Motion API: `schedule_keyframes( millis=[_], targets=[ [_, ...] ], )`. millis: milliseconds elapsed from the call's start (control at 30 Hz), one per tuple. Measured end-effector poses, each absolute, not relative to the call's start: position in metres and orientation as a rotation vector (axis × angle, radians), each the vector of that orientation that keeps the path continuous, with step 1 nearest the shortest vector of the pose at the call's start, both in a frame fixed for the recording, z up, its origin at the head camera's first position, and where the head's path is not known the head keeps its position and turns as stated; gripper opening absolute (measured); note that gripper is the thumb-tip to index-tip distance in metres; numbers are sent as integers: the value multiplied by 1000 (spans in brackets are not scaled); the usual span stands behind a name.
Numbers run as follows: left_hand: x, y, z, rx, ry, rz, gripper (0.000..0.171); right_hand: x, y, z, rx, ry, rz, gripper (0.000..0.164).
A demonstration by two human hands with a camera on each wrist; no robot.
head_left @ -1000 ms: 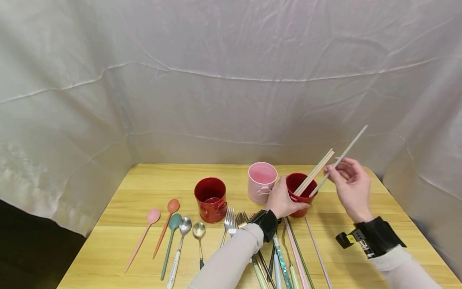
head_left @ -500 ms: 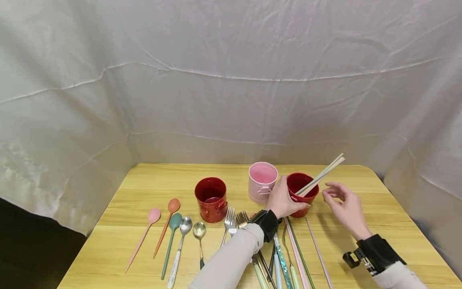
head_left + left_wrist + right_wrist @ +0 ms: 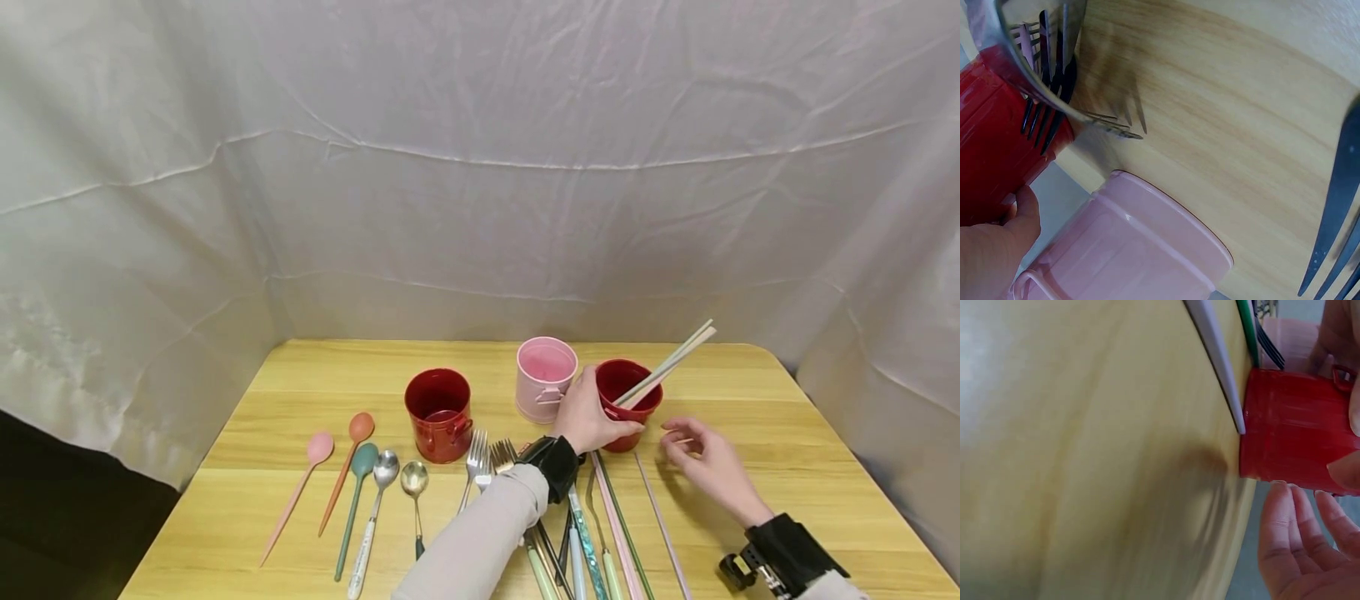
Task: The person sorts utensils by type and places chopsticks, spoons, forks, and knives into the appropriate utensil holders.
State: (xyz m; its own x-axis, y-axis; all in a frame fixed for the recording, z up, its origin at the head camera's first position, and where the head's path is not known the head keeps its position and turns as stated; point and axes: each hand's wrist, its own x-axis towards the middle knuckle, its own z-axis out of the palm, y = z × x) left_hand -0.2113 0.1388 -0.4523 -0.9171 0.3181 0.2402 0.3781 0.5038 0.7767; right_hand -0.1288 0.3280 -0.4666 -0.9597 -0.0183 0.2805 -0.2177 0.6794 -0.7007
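Looks like the stick-loading step to me. Left hand point(image 3: 591, 419) grips the red cup point(image 3: 618, 379) with pale sticks point(image 3: 678, 357) leaning in it; right hand point(image 3: 708, 468) is empty, fingers loosely bent, just beside it. Next probably calls for pinching the lilac stick point(image 3: 662, 525) lying on the tabletop point(image 3: 810, 467) between both hands, near the cup.

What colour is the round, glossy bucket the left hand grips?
Red. The bucket shows best in the right wrist view.
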Motion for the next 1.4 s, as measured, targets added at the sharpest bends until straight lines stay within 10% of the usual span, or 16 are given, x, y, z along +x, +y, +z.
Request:
schedule_keyframes(
  millis=[1400],
  targets=[
    [-210, 139, -451, -593, -2678, -1483, 85, -87, 294, -460, 20, -3251, 609, 29]
  ],
)
